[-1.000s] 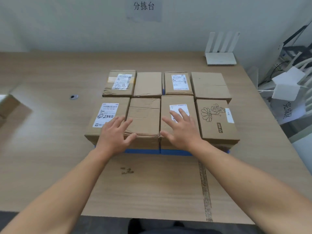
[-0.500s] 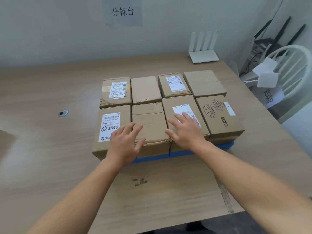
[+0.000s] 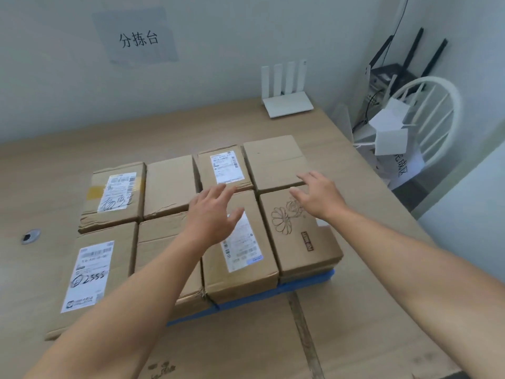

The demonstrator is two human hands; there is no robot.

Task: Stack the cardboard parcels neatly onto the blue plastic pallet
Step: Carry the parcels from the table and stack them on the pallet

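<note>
Several cardboard parcels lie flat in two rows on the blue plastic pallet, of which only a front strip shows. My left hand hovers with spread fingers over the labelled parcel in the near row. My right hand is open, fingers spread, above the seam between the flower-printed parcel and the plain parcel behind it. Whether either hand touches the cardboard I cannot tell. At near left lies the parcel marked 2555.
The pallet stands on a cardboard-covered table. A white router sits at the back by the wall. Past the table's right edge are a white chair with paper bags and black equipment. A small round hole is at left.
Both hands lifted off the two near middle parcels and moved right and farther back. The view swung right and came closer to the stack.
</note>
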